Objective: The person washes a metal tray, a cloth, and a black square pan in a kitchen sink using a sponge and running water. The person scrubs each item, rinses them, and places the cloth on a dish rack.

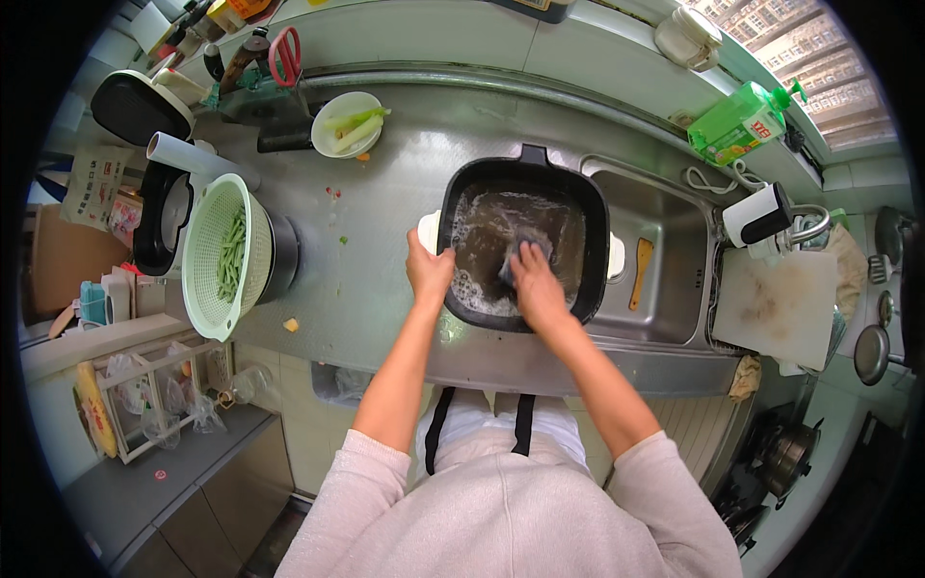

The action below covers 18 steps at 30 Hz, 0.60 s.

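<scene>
A black square-sided pot (597,289) with white side handles holds murky, sudsy water. It straddles the steel counter and the left edge of the sink. My left hand (431,271) grips the pot at its left side, by the white handle (429,231). Inside the pot, my right hand (538,285) presses a grey scrubbing cloth or pad (512,266) to the bottom; the cloth is partly hidden by my fingers and blurred.
The steel sink (672,289) on the right contains a wooden spatula (640,274). Left on the counter stand a pale green colander (209,303) of cut green beans (231,256) and a white bowl (327,144) with celery-like pieces. A green soap bottle (737,126) is behind the sink.
</scene>
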Available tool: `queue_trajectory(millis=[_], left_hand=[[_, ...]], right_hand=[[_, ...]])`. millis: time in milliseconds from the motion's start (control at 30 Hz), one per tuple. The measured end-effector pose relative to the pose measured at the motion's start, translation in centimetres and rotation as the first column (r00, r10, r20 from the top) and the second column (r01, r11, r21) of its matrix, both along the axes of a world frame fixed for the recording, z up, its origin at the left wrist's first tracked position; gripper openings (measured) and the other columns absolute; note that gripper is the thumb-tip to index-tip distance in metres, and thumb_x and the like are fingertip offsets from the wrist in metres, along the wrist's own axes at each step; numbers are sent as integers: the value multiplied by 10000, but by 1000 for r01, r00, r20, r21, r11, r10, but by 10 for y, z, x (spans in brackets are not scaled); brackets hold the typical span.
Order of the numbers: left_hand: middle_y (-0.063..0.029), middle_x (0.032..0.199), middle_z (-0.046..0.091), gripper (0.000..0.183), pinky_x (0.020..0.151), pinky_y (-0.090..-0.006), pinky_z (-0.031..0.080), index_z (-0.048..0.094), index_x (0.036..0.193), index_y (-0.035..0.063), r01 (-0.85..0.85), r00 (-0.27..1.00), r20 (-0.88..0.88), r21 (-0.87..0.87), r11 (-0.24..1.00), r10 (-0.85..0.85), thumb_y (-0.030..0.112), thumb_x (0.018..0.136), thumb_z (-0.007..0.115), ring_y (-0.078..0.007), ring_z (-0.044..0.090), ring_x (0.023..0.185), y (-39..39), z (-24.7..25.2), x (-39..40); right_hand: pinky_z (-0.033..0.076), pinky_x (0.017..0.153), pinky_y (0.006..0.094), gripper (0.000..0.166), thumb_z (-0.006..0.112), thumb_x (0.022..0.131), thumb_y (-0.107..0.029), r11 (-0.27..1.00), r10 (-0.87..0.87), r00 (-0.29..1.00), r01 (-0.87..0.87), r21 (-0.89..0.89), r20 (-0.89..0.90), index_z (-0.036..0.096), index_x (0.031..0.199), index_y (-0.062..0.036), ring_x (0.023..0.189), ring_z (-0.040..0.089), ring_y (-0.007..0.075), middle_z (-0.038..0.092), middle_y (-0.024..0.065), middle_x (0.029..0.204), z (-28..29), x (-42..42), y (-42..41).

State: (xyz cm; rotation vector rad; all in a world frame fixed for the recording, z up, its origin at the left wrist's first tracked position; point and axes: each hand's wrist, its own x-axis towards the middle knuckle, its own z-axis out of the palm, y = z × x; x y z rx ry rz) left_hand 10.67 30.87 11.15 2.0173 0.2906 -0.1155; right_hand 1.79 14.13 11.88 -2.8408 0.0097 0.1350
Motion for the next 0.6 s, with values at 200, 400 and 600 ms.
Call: queue_trajectory(millis=[200,400,600], left_hand=[[-199,951,623,461,781,-405,462,436,1086,66,-37,997,62,-48,998,40,103,661,614,-372,599,908,-1,-13,1],[-202,957,620,486,786,-409,461,436,1109,72,8,998,64,-17,1000,-7,104,658,613,-385,591,913,4,-17,4],[-202,962,620,487,790,-419,459,436,1106,76,-9,998,66,-19,1000,11,109,655,616,-388,589,915,0,-12,4]], right_hand=[[391,975,380,450,584,771,-60,985,-161,987,160,-61,-27,469,1189,57,1221,368,377,411,249,1291,5,2,-32],[403,971,367,432,508,765,20,998,-12,981,-2,-70,-196,464,1194,55,1224,369,388,384,237,1321,18,-14,-4],[355,1005,393,619,698,687,-85,997,-75,997,76,34,-36,439,1242,1,1244,344,383,343,236,1350,11,25,-44]])
